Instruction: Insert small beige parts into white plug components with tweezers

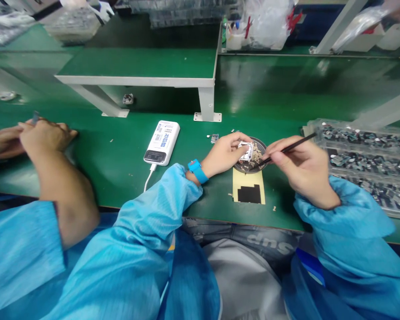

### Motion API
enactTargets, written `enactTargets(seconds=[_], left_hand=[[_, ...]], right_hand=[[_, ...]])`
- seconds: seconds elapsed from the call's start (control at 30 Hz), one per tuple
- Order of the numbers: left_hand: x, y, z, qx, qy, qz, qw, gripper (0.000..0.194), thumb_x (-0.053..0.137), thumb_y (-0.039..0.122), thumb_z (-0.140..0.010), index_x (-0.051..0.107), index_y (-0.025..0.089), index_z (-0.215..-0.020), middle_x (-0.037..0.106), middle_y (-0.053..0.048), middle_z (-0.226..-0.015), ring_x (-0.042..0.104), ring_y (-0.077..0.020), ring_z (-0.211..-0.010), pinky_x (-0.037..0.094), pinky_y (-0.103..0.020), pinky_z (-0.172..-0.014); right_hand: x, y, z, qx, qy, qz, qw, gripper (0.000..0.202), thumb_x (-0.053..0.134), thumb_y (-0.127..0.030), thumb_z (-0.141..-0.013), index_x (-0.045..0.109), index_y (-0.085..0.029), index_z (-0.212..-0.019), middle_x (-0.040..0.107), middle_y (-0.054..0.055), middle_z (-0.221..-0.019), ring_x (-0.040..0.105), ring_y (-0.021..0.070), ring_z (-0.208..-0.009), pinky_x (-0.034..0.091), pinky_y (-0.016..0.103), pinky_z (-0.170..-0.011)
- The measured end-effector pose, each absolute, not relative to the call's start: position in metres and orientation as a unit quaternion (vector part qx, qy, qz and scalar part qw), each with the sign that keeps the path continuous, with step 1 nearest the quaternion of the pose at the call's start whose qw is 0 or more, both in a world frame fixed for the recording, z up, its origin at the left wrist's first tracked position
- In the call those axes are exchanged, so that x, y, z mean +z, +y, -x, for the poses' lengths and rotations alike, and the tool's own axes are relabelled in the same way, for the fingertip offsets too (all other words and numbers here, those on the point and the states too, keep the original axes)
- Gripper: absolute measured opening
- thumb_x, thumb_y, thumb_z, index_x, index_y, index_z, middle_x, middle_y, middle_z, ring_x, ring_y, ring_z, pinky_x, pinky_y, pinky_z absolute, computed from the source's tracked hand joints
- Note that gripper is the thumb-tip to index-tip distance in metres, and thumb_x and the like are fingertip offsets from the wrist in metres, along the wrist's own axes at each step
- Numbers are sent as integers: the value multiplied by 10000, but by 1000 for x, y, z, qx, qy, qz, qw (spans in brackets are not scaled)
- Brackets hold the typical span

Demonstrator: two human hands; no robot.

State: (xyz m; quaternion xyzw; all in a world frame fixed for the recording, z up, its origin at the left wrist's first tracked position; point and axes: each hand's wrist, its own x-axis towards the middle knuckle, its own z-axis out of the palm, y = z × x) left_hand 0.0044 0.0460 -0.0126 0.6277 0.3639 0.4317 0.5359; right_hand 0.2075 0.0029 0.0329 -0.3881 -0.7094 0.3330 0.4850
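Observation:
My left hand [225, 154], with a blue band at its wrist, grips a small white part [246, 151] over the left side of a round dark dish [261, 146]. Many tiny tan pieces lie in the dish. My right hand [302, 166] is closed round black tweezers [291, 146], whose tip points down left into the dish. Under the dish's near edge lies a yellow sheet [248, 178] with a black piece [249, 194] on it.
A white power bank [162, 142] with a cable lies left of my hands. A raised green shelf [136, 62] stands behind. Clear trays of small parts [370, 166] are at the right. Another person's hands [46, 135] are at the far left.

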Motion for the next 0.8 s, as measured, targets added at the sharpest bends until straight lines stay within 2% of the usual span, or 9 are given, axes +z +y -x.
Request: enactTargets(seconds=[0.1, 0.2, 0.47, 0.8], left_hand=[[-12, 44, -5, 428, 378, -632, 524, 135, 637, 168, -926, 667, 155, -1057, 705, -47, -928, 648, -139, -764, 496, -264, -674], [-10, 41, -6, 426, 384, -642, 509, 124, 636, 169, -928, 674, 173, -1046, 694, -38, -921, 641, -142, -759, 494, -270, -664], [-9, 37, -6, 420, 380, -647, 511, 122, 623, 174, -941, 669, 181, -1054, 684, -29, -892, 635, -140, -741, 491, -268, -652], [-9, 38, -6, 423, 377, -649, 507, 131, 618, 144, -941, 664, 168, -1061, 702, -41, -954, 661, -146, -794, 506, -276, -701]], right_hand=[[35, 6, -210, 225, -696, 393, 557, 86, 714, -327, -919, 684, -252, -945, 727, 63, -918, 720, 224, -862, 603, 407, -799], [32, 10, -212, 172, -707, 399, 557, 67, 719, -308, -910, 693, -257, -945, 734, 68, -929, 718, 242, -881, 591, 443, -832], [29, 12, -211, 138, -727, 415, 529, 44, 722, -284, -905, 719, -259, -941, 759, 63, -929, 731, 244, -892, 600, 428, -806], [30, 12, -210, 148, -730, 405, 530, 53, 740, -222, -875, 738, -233, -927, 761, 55, -913, 729, 231, -882, 587, 406, -799]])
